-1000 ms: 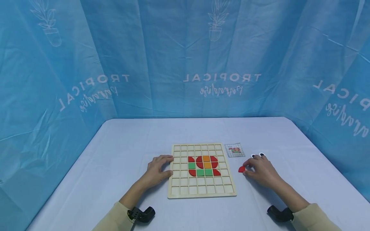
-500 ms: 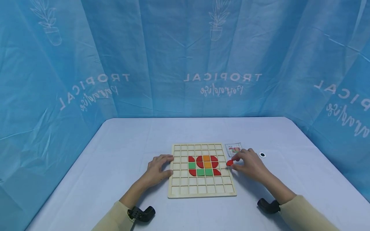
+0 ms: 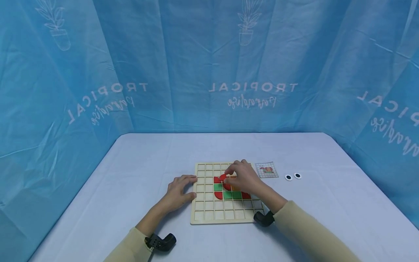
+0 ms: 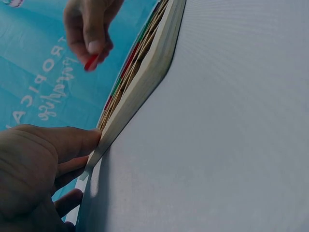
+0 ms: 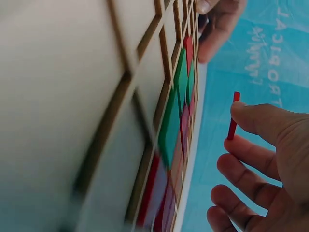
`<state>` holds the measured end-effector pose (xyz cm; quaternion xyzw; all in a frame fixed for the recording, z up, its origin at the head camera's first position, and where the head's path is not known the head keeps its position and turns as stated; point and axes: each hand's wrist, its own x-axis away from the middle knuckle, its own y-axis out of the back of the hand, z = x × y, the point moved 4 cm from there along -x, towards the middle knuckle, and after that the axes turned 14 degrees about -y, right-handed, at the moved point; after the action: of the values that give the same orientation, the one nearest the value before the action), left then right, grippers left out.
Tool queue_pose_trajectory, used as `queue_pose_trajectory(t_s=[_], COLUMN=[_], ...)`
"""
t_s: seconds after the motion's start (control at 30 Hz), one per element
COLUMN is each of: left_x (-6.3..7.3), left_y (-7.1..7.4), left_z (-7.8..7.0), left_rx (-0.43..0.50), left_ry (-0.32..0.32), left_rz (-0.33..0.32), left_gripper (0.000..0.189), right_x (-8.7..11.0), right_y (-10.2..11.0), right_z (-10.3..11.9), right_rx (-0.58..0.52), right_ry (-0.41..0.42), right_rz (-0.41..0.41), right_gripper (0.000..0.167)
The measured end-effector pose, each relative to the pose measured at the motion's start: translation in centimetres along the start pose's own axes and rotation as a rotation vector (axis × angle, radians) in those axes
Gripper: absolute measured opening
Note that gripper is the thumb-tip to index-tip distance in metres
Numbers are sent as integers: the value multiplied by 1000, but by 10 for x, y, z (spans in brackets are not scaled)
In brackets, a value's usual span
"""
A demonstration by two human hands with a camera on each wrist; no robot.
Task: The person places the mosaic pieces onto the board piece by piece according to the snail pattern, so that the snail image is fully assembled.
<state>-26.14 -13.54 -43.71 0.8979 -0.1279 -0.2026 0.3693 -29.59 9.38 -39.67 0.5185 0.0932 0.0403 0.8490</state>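
A pale wooden grid board (image 3: pixel 209 216) lies on the white table, with red, green and orange tiles set in its middle cells. My right hand (image 3: pixel 244 178) is over the board and pinches a red tile with a curved edge (image 3: pixel 223 177) between thumb and forefinger. From the right wrist view, this tile (image 5: pixel 233 121) appears edge-on above the board, its other fingers loosely bent. My left hand (image 3: pixel 178 191) rests its thumb and fingertips against the board's left edge, as the left wrist view also shows. Some orange and red tiles are hidden under the right hand.
Just right of the board's far corner lies a small pattern card (image 3: pixel 266 170). Two white discs with black dots, a nearer disc (image 3: pixel 288 177) and a farther disc (image 3: pixel 297 175), lie beyond it. A blue printed curtain (image 3: pixel 183 72) encloses the table.
My right hand has carried the red tile leftward from the table beside the board to above its middle, uncovering both eye discs. The left hand and board have stayed put.
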Motion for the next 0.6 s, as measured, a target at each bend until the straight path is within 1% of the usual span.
queue_pose_trajectory(t_s=[0.13, 0.27, 0.5, 0.6], left_x=[0, 0, 0, -1], left_y=[0, 0, 1, 1], left_z=[0, -1, -1, 0], left_rx=[0, 8, 4, 9], left_ry=[2, 0, -10, -15], left_rz=[7, 15, 19, 19], left_gripper=[47, 47, 47, 48], right_x=[-10, -18, -26, -27], right_y=[-13, -21, -32, -35], right_z=[14, 22, 27, 28], right_rx=[-35, -59, -65, -47], right_ry=[-9, -34, -61, -64], right_rz=[53, 100, 165, 173], right_gripper=[23, 24, 23, 22])
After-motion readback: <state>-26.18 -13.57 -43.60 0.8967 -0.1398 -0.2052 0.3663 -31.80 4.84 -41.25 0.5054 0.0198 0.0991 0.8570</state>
